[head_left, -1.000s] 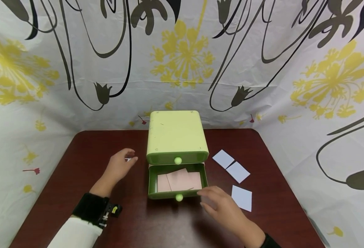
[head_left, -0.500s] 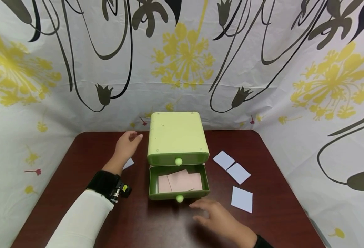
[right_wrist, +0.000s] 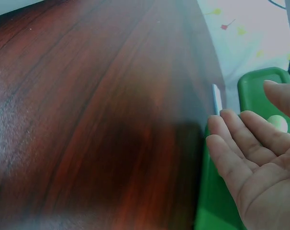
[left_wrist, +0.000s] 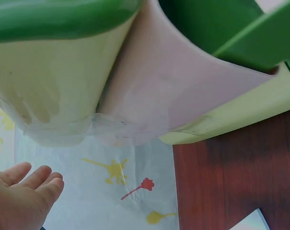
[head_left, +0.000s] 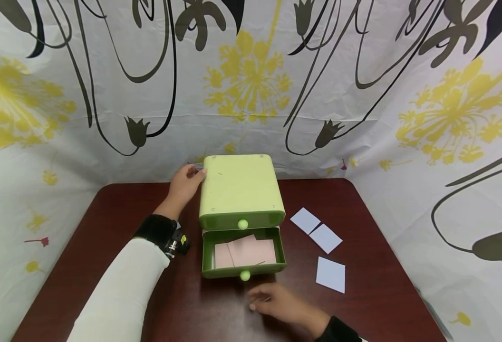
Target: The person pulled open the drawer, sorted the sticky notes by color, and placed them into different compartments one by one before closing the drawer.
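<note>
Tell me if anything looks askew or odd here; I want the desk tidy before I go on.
The lower drawer of the green drawer box stands pulled out, with pink paper sheets lying overlapped and crooked inside. Three white paper squares lie scattered at differing angles on the table to its right.

The desk (head_left: 105, 228) was dark red-brown wood grain with a smooth, semi-glossy finish that caught soft reflections. The cabinet (head_left: 238, 185) looked like smooth plastic, pale green and matt on top with faint scuffs, its drawer (head_left: 208, 259) a deeper green with a glossy round knob (head_left: 245, 275). Pink paper sheets (head_left: 244, 251) inside lay flat and matt. 3 pale blue paper squares (head_left: 330, 274) were matt too. The backdrop (head_left: 251, 95) was printed cloth, slightly creased. The sleeve (head_left: 118, 294) was white knit fabric.
</note>
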### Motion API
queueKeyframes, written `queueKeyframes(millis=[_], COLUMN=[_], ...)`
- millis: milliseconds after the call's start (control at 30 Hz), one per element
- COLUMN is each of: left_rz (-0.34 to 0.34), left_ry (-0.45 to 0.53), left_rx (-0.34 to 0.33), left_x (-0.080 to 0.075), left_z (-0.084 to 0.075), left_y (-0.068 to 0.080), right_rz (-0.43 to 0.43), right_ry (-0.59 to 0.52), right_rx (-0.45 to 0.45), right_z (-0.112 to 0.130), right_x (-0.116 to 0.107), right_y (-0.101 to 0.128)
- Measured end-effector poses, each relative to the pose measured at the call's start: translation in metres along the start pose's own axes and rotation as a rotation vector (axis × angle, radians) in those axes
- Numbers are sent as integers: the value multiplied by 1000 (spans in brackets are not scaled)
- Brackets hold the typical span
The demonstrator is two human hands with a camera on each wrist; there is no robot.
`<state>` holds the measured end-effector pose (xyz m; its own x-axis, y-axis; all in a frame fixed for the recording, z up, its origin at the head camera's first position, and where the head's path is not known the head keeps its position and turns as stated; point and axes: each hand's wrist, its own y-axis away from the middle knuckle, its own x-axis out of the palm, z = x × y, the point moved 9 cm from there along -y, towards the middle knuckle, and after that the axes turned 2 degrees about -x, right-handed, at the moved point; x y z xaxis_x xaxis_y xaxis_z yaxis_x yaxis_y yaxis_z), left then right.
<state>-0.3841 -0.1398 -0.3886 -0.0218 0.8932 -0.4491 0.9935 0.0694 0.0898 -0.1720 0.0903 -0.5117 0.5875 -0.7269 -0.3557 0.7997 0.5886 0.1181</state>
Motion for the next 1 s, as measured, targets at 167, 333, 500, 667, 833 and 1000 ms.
queueKeyframes(millis=[167,333,500,667,833,1000], left_rz=[20,37,42,73,88,76], left_ry=[-21,-30,-47,-19,43,57], left_rx=[-2,18,23,20,9,4], left_x=[2,6,10,15,18,19], left_z=[-4,-10,-16,-17,-13,-12], left_y=[-6,-12,-16,-20,-25,-28], right_rz=[-2,-2,-5,19,17,-22], right_ry=[-114,-205,-328,-444,-529,-573], right_rx=[37,89,173,222,287,338], right_z=[-8,-11,-13,-14,-16,-17], right_x=[5,8,9,12,14,13], right_y=[-8,-14,-20,-25,-27,-30])
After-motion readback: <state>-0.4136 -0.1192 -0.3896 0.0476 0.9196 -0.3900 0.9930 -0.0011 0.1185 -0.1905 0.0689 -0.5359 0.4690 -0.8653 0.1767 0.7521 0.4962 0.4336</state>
